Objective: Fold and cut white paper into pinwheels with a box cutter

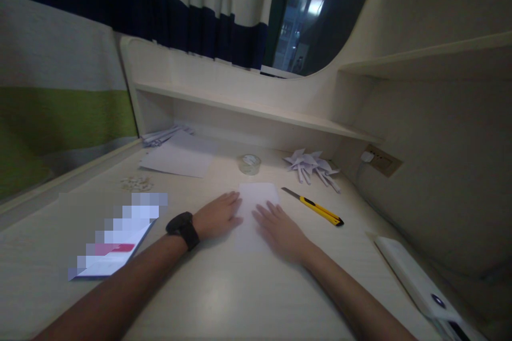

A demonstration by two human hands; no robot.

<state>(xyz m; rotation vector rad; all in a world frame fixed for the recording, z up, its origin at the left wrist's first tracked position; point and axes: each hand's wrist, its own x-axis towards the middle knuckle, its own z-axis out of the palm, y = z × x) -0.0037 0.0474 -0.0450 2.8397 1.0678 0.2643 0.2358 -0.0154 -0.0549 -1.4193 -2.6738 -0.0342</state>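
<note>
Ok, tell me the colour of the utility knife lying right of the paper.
The utility knife is yellow with black trim and a bare blade, seen in the head view.

Dim, soft, perhaps edge-warped view

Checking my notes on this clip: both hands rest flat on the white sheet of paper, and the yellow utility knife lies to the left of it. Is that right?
Not quite. In the head view the left hand and right hand do rest flat on the white sheet of paper, but the yellow utility knife lies to the right of it, not the left.
</note>
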